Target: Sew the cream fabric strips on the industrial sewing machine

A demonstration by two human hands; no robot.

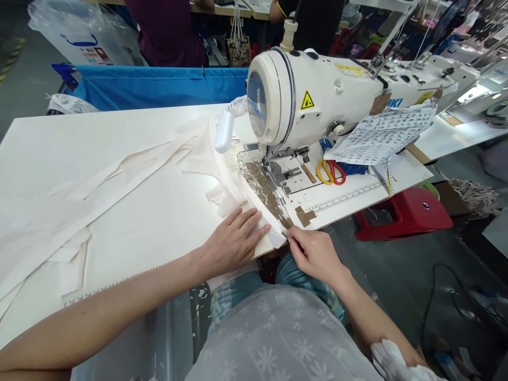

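Note:
White fabric (222, 182) runs from the left of the table to the near edge beside the sewing machine (309, 100). My left hand (235, 238) lies on it with fingers stretched out, near the front edge. My right hand (313, 251) is closed at the fabric's corner, thumb and index finger pinched on a small dark item too small to name. Brown tape (260, 185) covers the machine bed just right of the fabric strip. The needle area (266, 159) stands beyond both hands, not touched by them.
Scissors (331, 172) with yellow and red handles lie right of the needle. A printed sheet (383, 135) hangs on the machine's front. A red stool (405, 214) stands at the right. Blue cloth (159, 84) borders the table's far side. Other people sit beyond.

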